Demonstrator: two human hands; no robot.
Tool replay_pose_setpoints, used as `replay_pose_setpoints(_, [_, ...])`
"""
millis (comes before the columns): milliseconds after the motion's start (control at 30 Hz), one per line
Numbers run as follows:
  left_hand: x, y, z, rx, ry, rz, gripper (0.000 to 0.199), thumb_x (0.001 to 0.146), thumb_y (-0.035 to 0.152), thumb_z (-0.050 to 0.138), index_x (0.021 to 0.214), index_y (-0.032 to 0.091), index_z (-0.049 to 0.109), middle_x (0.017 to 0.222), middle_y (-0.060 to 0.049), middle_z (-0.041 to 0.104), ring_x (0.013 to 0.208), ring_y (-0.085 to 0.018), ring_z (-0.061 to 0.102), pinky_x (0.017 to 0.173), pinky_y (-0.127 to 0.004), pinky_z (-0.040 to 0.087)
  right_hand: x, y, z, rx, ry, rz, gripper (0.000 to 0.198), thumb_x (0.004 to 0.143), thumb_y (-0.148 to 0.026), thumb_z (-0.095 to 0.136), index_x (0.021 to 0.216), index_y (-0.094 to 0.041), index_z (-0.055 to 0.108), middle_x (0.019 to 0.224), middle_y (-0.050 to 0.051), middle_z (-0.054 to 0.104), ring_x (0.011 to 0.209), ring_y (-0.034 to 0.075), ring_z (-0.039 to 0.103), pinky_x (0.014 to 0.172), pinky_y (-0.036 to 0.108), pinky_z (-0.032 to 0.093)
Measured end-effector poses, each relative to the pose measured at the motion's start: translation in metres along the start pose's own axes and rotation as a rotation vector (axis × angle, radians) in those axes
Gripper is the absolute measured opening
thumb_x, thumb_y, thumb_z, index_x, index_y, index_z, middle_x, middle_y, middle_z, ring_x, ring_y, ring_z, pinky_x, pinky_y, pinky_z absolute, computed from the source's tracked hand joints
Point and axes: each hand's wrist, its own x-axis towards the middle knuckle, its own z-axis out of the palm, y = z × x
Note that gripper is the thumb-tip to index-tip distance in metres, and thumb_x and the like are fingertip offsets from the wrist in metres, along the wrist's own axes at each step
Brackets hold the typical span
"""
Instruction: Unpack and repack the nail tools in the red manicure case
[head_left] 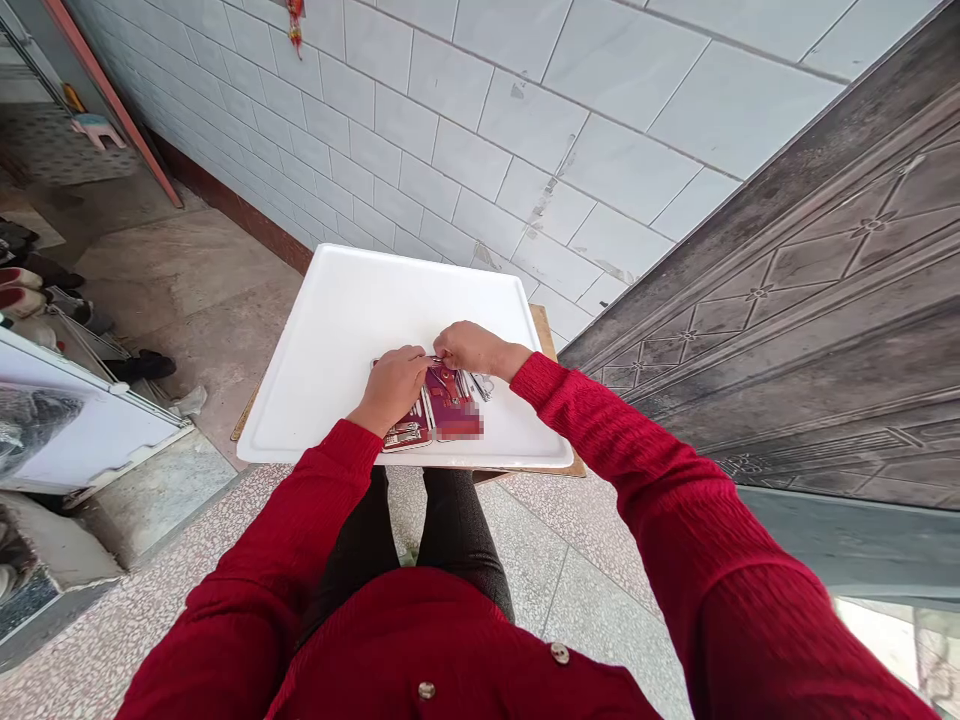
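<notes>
Pale grey wall tiles (420, 155) and a carved grey-brown panel (757, 290) border a brown wooden tabletop (545, 325) bearing a white, rimmed plastic tray (375, 300), on which a person in red knit sleeves works over an open, dark red folding case (448, 412) near the tray's closest edge. The right hand (471, 348), its grip pinched at the fingertips, appears to hold a slim silver metal implement (434, 360) above the case's far edge; the left hand (391, 388) covers much of the left half, its fingertips drawn together beside the implement, though whether that grip has hold of anything cannot be told. Small silver metal tools (406, 434) line the left half, and more sit in the right; further shiny metal pieces (481, 386) lie just beyond the case's right side. With so slight a pinch, the slender implement could slip and drop onto the tray, while uneven pressure from the left hand could skid the case or jolt its contents loose.
</notes>
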Motion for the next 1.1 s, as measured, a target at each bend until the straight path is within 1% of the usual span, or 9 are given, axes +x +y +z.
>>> replay_pose_setpoints(167, [0.001, 0.001, -0.002, -0.016, -0.003, -0.006, 0.033, 0.102, 0.016, 0.045, 0.107, 0.024, 0.077, 0.109, -0.007, 0.075, 0.103, -0.027, 0.069, 0.094, -0.044, 0.056, -0.006, 0.001, 0.016, 0.037, 0.081, -0.018, 0.025, 0.095, -0.008, 0.058, 0.102, -0.014, 0.081, 0.103, 0.011, 0.077, 0.091, 0.022, 0.065, 0.077, 0.029, 0.038])
replay_pose_setpoints(300, [0.001, 0.003, -0.004, -0.015, -0.009, -0.018, 0.033, 0.102, 0.017, 0.046, 0.106, 0.023, 0.078, 0.110, -0.008, 0.076, 0.104, -0.028, 0.069, 0.093, -0.046, 0.057, -0.015, -0.004, 0.029, 0.111, 0.167, 0.008, 0.026, 0.100, -0.012, 0.055, 0.098, -0.013, 0.081, 0.103, 0.011, 0.075, 0.091, 0.021, 0.063, 0.081, 0.029, 0.040])
replay_pose_setpoints(367, [0.001, 0.003, -0.004, -0.009, -0.011, -0.027, 0.032, 0.102, 0.018, 0.046, 0.107, 0.022, 0.078, 0.113, -0.008, 0.076, 0.104, -0.028, 0.069, 0.093, -0.046, 0.057, -0.020, -0.001, 0.033, 0.191, 0.243, 0.040, 0.023, 0.100, -0.014, 0.057, 0.102, -0.014, 0.080, 0.106, 0.010, 0.074, 0.093, 0.020, 0.064, 0.082, 0.028, 0.042])
replay_pose_setpoints(467, [0.002, 0.002, -0.004, -0.003, -0.013, -0.035, 0.032, 0.102, 0.019, 0.047, 0.111, 0.022, 0.077, 0.120, -0.008, 0.076, 0.105, -0.029, 0.069, 0.094, -0.046, 0.056, -0.031, 0.016, 0.034, 0.310, 0.413, 0.225, 0.022, 0.098, -0.018, 0.063, 0.112, -0.015, 0.079, 0.114, 0.009, 0.075, 0.090, 0.019, 0.064, 0.082, 0.028, 0.044])
replay_pose_setpoints(533, [0.002, 0.002, -0.004, -0.003, -0.013, -0.037, 0.032, 0.102, 0.019, 0.047, 0.111, 0.023, 0.077, 0.122, -0.008, 0.076, 0.106, -0.029, 0.069, 0.095, -0.046, 0.056, -0.043, 0.033, 0.035, 0.339, 0.460, 0.366, 0.020, 0.096, -0.016, 0.063, 0.108, -0.014, 0.080, 0.110, 0.009, 0.076, 0.086, 0.018, 0.064, 0.080, 0.028, 0.044])
replay_pose_setpoints(633, [0.003, 0.001, -0.003, -0.007, -0.016, -0.037, 0.033, 0.102, 0.020, 0.046, 0.110, 0.022, 0.077, 0.122, -0.008, 0.076, 0.106, -0.029, 0.070, 0.096, -0.046, 0.056, -0.064, 0.053, 0.043, 0.350, 0.407, 0.426, 0.019, 0.092, -0.012, 0.062, 0.097, -0.014, 0.080, 0.102, 0.008, 0.077, 0.086, 0.018, 0.065, 0.078, 0.027, 0.044])
replay_pose_setpoints(767, [0.004, 0.001, -0.004, -0.024, -0.016, -0.036, 0.032, 0.102, 0.020, 0.046, 0.108, 0.022, 0.077, 0.121, -0.008, 0.076, 0.107, -0.028, 0.070, 0.098, -0.046, 0.056, -0.086, 0.059, 0.059, 0.340, 0.346, 0.389, 0.016, 0.090, -0.012, 0.065, 0.093, -0.015, 0.080, 0.099, 0.007, 0.077, 0.083, 0.017, 0.065, 0.077, 0.026, 0.043])
replay_pose_setpoints(900, [0.004, 0.003, -0.007, -0.027, -0.025, -0.041, 0.032, 0.103, 0.021, 0.046, 0.108, 0.022, 0.077, 0.120, -0.008, 0.076, 0.107, -0.028, 0.070, 0.099, -0.045, 0.056, -0.094, 0.048, 0.066, 0.424, 0.338, 0.357, 0.012, 0.093, -0.021, 0.069, 0.088, -0.016, 0.079, 0.093, 0.005, 0.076, 0.079, 0.014, 0.063, 0.072, 0.025, 0.041])
replay_pose_setpoints(1100, [0.005, 0.006, -0.009, -0.015, -0.043, -0.055, 0.032, 0.103, 0.019, 0.046, 0.109, 0.020, 0.077, 0.122, -0.008, 0.076, 0.109, -0.028, 0.071, 0.100, -0.045, 0.057, -0.088, 0.021, 0.055, 0.462, 0.257, 0.478, 0.024, 0.095, -0.036, 0.073, 0.084, -0.016, 0.079, 0.081, 0.002, 0.076, 0.070, 0.013, 0.062, 0.062, 0.025, 0.035])
